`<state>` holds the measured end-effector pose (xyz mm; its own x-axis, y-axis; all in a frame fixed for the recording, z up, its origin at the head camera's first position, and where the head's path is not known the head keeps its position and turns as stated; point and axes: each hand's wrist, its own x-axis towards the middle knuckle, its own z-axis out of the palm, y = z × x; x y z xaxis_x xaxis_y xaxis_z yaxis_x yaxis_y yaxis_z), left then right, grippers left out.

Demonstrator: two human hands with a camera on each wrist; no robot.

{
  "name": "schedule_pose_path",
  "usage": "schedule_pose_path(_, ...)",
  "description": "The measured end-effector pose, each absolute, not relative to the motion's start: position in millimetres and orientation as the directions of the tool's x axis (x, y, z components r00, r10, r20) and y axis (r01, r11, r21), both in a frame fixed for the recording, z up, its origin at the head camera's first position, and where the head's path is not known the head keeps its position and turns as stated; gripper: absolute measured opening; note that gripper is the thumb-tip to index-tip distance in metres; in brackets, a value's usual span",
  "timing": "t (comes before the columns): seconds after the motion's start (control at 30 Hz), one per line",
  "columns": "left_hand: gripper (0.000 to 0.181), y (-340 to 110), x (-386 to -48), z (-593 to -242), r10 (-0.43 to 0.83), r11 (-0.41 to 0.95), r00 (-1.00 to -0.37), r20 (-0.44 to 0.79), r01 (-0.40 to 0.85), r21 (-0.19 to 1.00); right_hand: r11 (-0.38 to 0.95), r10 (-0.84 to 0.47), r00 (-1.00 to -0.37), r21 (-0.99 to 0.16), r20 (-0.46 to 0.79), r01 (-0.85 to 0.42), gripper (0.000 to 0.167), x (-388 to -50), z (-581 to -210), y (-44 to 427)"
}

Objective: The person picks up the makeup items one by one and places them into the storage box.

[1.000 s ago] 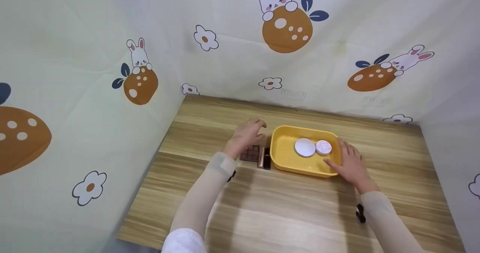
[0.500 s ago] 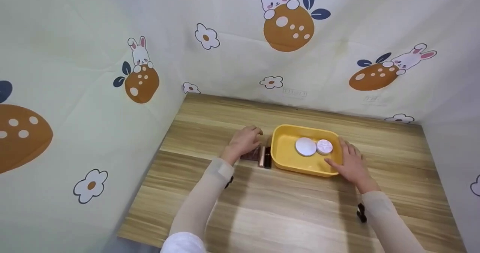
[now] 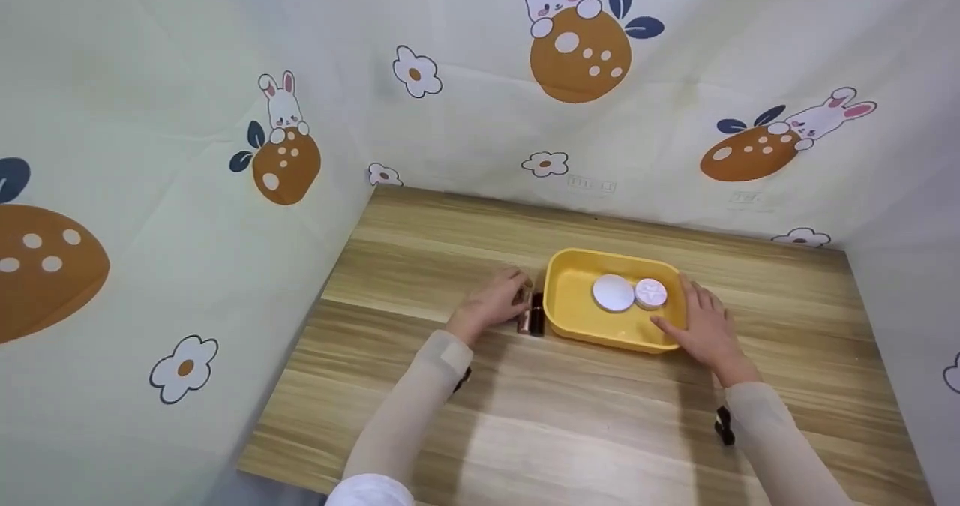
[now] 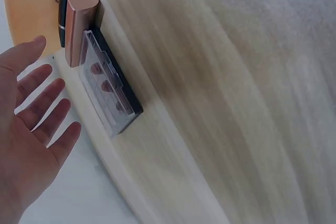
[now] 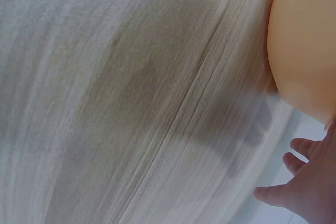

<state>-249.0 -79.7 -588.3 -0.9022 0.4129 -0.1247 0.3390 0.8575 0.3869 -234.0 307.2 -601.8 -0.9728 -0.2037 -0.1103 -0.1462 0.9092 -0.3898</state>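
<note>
My left hand hovers over the compact palette, hiding it in the head view, its fingertips beside a rose-gold tube and a black tube. In the left wrist view the hand has spread fingers and nothing in them, next to the clear-lidded palette. My right hand rests on the right rim of the yellow tray, thumb reaching over the inside. Inside the tray lie a white round case and a smaller star-topped round case.
The tray and tubes stand on a wooden tabletop. Pale cloth walls with rabbit and flower prints rise behind the table and at both sides.
My left hand has lowered and come in closer over the palette, with its fingertips nearer the rose-gold tube. The right hand and the tray have stayed in place.
</note>
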Motion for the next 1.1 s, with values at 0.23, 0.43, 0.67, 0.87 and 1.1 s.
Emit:
schedule_pose_path(0.23,0.048,-75.8,-243.8,-596.8,0.433,0.850,-0.887,-0.162,0.341,0.401,0.908,-0.204,-0.974,-0.390,-0.102,-0.150,0.103,-234.3,-602.7,307.5)
schedule_pose_path(0.43,0.058,-73.1,-240.7,-602.3,0.424,0.872,-0.893,-0.151,0.358,0.334,0.903,-0.210,-0.974,-0.399,-0.087,-0.159,0.103,-234.1,-603.4,307.8)
schedule_pose_path(0.67,0.067,-70.9,-237.8,-606.5,0.439,0.859,-0.889,-0.129,0.373,0.350,0.909,-0.199,-0.975,-0.391,-0.096,-0.147,0.104,-234.7,-603.3,307.9)
schedule_pose_path(0.87,0.073,-70.0,-236.3,-607.7,0.454,0.853,-0.884,-0.112,0.395,0.342,0.906,-0.198,-0.975,-0.399,-0.104,-0.142,0.104,-235.7,-603.2,307.4)
schedule_pose_path(1.1,0.081,-69.2,-237.0,-610.0,0.473,0.852,-0.874,-0.111,0.421,0.310,0.904,-0.201,-0.975,-0.403,-0.100,-0.145,0.104,-236.8,-603.4,307.3)
